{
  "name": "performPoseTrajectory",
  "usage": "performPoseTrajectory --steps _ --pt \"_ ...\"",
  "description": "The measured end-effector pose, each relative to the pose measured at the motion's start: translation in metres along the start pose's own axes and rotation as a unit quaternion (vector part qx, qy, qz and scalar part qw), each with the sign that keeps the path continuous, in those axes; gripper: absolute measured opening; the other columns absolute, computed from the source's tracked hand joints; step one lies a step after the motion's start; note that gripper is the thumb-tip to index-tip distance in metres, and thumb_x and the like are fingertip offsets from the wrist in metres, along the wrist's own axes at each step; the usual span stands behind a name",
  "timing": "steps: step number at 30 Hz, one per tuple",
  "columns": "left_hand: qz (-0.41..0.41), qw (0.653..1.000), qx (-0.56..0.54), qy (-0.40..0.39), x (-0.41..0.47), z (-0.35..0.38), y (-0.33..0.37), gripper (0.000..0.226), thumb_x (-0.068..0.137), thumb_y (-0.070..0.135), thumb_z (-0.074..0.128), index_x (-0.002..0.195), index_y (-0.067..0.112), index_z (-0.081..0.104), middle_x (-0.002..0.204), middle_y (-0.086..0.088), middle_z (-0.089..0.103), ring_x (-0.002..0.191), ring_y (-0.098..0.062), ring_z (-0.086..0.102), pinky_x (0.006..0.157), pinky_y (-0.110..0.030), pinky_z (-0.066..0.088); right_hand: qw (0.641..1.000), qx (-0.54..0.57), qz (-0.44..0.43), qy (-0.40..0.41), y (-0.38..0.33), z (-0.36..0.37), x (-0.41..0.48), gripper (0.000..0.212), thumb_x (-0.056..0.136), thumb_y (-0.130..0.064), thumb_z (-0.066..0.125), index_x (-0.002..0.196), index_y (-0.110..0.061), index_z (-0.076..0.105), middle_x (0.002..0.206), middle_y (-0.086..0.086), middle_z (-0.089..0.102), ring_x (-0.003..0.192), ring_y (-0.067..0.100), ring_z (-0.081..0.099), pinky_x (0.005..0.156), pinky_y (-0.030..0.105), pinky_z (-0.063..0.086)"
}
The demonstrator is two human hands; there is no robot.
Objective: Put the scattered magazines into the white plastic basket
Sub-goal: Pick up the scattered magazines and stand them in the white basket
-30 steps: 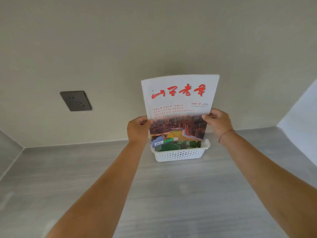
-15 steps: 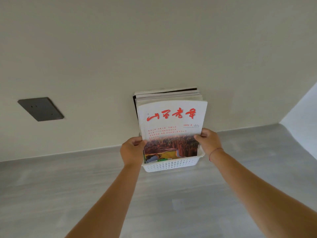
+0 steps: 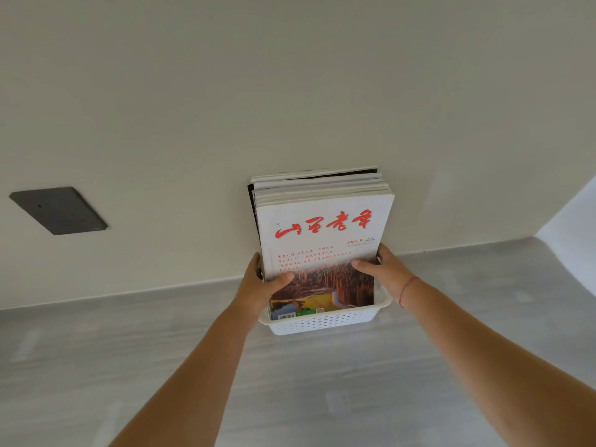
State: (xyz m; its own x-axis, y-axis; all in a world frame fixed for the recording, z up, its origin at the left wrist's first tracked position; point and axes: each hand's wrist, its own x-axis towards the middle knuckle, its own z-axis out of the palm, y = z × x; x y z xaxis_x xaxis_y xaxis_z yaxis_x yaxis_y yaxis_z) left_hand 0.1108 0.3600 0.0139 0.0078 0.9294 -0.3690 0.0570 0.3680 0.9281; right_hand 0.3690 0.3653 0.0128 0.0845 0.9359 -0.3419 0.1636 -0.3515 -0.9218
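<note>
A white perforated plastic basket (image 3: 322, 322) stands on the grey surface against the wall. Several magazines stand upright in it as a stack (image 3: 319, 183) that leans on the wall. The front magazine (image 3: 325, 240) has a white cover with red script and a landscape photo, and its lower edge sits inside the basket. My left hand (image 3: 258, 285) grips the stack's left edge with the thumb on the front cover. My right hand (image 3: 385, 267) grips the right edge, thumb also on the cover.
A dark grey socket plate (image 3: 58, 209) is set in the cream wall to the left. The grey wood-grain surface (image 3: 96, 366) stretches around the basket. A white panel (image 3: 577, 217) rises at the far right.
The front magazine has gone down from raised above the basket to standing inside it against the stack. Both hands followed it down, and my thumbs now lie across its cover.
</note>
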Motion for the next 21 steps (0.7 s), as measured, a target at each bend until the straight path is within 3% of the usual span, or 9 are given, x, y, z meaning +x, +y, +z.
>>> performPoseTrajectory --steps 4,6,9,12,17,21 --pt "0.000 0.997 -0.036 -0.062 0.009 -0.005 0.005 0.070 0.063 0.007 0.083 0.116 0.040 0.051 0.115 0.005 0.066 0.111 -0.022 0.059 0.069 -0.032 0.058 0.995 0.033 -0.002 -0.093 -0.010 -0.005 0.012 0.057 0.076 -0.010 0.072 0.124 -0.027 0.046 0.112 -0.008 0.063 0.107 0.015 0.055 0.085 0.033 0.050" --pt "-0.015 0.997 -0.046 -0.065 0.011 -0.006 0.006 0.078 0.055 0.011 0.086 0.119 0.039 0.050 0.115 0.004 0.066 0.108 -0.021 0.060 0.063 -0.029 0.058 0.993 0.039 -0.002 -0.116 -0.010 -0.007 0.017 0.061 0.076 -0.008 0.072 0.127 -0.028 0.044 0.115 -0.008 0.063 0.105 0.011 0.055 0.090 0.035 0.046" --pt "-0.034 0.997 -0.050 -0.049 0.011 -0.006 0.005 0.089 0.048 0.015 0.087 0.125 0.032 0.045 0.120 0.000 0.063 0.110 -0.025 0.058 0.075 -0.040 0.058 0.994 0.048 0.002 -0.097 -0.006 -0.007 0.018 0.066 0.076 -0.010 0.073 0.131 -0.026 0.041 0.117 -0.006 0.061 0.104 0.010 0.053 0.096 0.040 0.042" --pt "-0.043 0.997 -0.056 -0.018 0.010 -0.005 0.005 0.083 0.056 0.009 0.086 0.125 0.025 0.045 0.123 -0.006 0.061 0.113 -0.030 0.056 0.092 -0.056 0.050 0.997 0.036 0.000 -0.063 -0.004 -0.005 0.015 0.064 0.075 -0.016 0.074 0.130 -0.025 0.042 0.118 -0.003 0.059 0.110 0.020 0.052 0.101 0.046 0.040" --pt "-0.055 0.996 -0.068 0.001 0.001 -0.003 0.006 0.070 0.059 0.005 0.084 0.118 0.022 0.048 0.119 -0.007 0.062 0.104 -0.028 0.059 0.086 -0.050 0.053 0.998 0.032 -0.007 -0.044 -0.003 -0.005 0.002 0.065 0.071 -0.019 0.078 0.128 -0.022 0.045 0.121 0.002 0.060 0.113 0.024 0.052 0.102 0.050 0.043" --pt "-0.052 0.997 -0.060 0.003 -0.012 0.003 0.001 0.072 0.059 0.007 0.085 0.121 0.019 0.051 0.118 -0.007 0.064 0.107 -0.031 0.060 0.091 -0.056 0.050 0.999 0.042 -0.022 -0.015 0.008 -0.007 -0.016 0.066 0.070 -0.016 0.079 0.128 -0.021 0.047 0.119 0.001 0.063 0.112 0.023 0.054 0.101 0.046 0.043"
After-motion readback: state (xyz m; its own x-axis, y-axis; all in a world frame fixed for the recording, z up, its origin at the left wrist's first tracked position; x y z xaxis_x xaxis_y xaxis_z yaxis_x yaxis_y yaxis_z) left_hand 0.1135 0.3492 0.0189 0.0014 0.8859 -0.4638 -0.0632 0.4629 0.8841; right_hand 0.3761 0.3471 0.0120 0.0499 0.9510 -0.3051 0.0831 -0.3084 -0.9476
